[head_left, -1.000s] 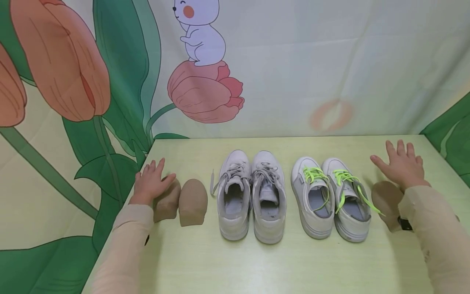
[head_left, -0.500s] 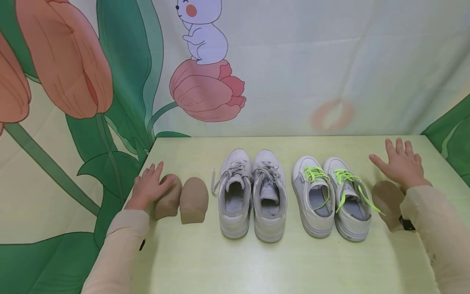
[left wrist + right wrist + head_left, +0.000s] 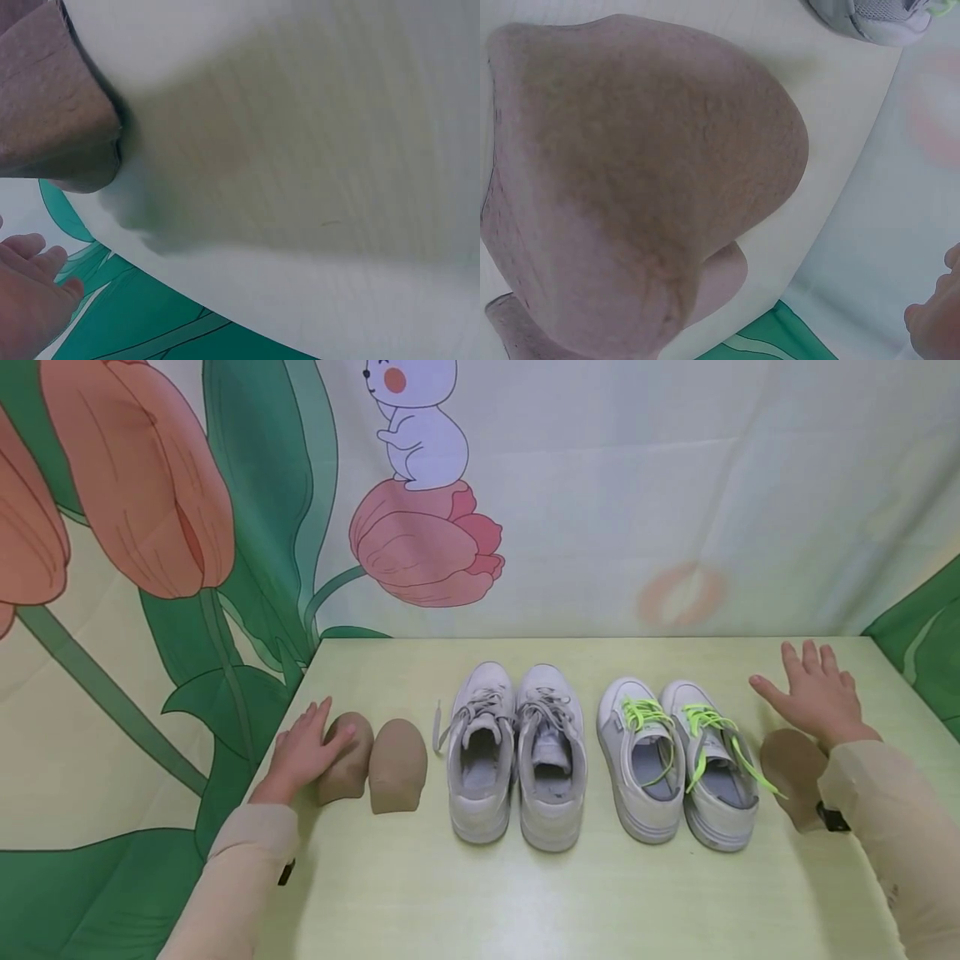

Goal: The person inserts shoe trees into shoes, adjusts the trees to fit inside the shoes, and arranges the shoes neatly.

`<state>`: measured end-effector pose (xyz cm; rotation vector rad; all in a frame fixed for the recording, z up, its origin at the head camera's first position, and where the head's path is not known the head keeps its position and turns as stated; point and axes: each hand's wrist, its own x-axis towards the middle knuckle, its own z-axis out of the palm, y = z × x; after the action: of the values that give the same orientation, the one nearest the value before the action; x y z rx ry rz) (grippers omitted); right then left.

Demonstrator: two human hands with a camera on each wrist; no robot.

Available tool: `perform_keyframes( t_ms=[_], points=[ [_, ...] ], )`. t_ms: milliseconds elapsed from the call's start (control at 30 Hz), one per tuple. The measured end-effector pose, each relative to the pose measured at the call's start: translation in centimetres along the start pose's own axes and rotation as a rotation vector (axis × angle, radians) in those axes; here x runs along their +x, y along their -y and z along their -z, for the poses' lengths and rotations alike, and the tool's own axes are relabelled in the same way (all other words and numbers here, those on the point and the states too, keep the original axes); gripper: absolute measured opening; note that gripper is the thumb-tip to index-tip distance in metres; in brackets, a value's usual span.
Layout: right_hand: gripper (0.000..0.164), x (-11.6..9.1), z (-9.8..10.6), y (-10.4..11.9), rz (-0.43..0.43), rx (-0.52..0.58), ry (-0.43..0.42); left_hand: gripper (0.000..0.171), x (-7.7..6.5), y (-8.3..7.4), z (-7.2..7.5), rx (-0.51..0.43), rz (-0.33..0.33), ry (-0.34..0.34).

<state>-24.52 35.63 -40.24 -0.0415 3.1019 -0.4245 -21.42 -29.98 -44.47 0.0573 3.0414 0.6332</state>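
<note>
My left hand (image 3: pixel 300 756), fingers stretched out, hovers at the left of a pair of brown moulded shoe inserts (image 3: pixel 398 766). Its thumb overlaps the left insert (image 3: pixel 348 768) in the head view; the left wrist view has the hand (image 3: pixel 34 300) apart from the brown insert (image 3: pixel 56 105). Spread wide and holding nothing, my right hand (image 3: pixel 817 697) is above and beyond another brown insert (image 3: pixel 791 772), which the sleeve partly covers. A large insert (image 3: pixel 645 150) fills the right wrist view, with a second insert (image 3: pixel 724 281) partly hidden behind it.
Between the hands stand white sneakers with grey laces (image 3: pixel 480 793) and smaller white sneakers with neon-green laces (image 3: pixel 645 810), toes pointing away. They are on a pale yellow-green table (image 3: pixel 480 910). Behind hangs a cloth (image 3: pixel 585 510) printed with tulips and a white animal.
My left hand has drawn slightly down and left, its forearm swinging outward. My right hand has barely shifted. The head view has moved a little; shoes and inserts keep their places.
</note>
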Motion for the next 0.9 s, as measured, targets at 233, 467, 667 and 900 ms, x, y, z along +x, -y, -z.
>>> perform_keyframes(
  t_ms=[233,467,667,900],
  points=[
    [0.089,0.1,-0.1,0.4,0.005,0.003,0.002,0.079,-0.9,-0.4,-0.6,-0.06,-0.036,-0.031],
    [0.089,0.4,-0.3,1.2,0.007,0.003,0.004,0.074,-1.2,-0.3,-1.2,-0.04,-0.023,-0.017],
    [0.089,0.5,-0.5,1.6,0.027,0.017,0.0,0.073,-1.6,-0.1,-1.7,-0.04,-0.049,-0.027],
    [0.089,0.6,-0.8,1.8,0.016,0.023,0.003,0.076,-2.2,-0.6,-2.1,-0.058,-0.052,-0.047]
  ],
)
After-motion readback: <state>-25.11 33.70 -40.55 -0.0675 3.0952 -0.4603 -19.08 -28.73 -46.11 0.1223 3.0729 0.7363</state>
